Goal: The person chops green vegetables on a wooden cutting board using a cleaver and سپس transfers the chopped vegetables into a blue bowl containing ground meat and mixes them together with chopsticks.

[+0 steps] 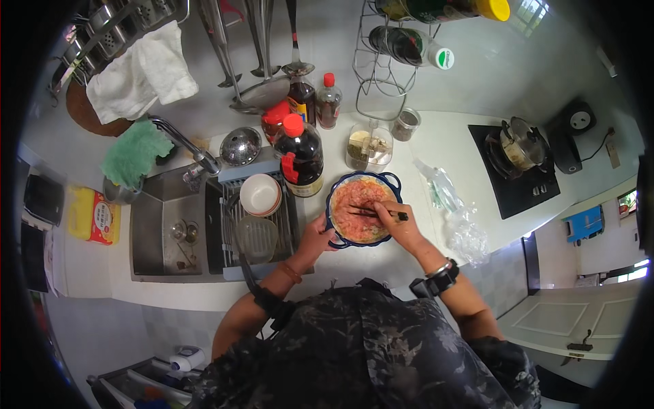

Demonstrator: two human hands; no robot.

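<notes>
A round bowl with a blue scalloped rim and two loop handles (397, 182) stands on the white counter. Pink minced meat (355, 197) fills much of it. My left hand (316, 240) grips the bowl at its lower left handle. Dark chopsticks (365, 211) are held in my right hand (399, 225), above the bowl, their tips in the meat. Just behind the bowl is a clear divided seasoning box (369, 153) with pale and dark contents. A large dark sauce bottle with a red cap (301, 153) stands to the bowl's upper left.
On the left lie a steel sink (166, 225) and a drying rack with stacked bowls (259, 194). Crumpled clear plastic bags (465, 230) lie right of the bowl. A lidded pot (521, 145) sits on the black cooktop (503, 197). Ladles (265, 92) hang above the bottles.
</notes>
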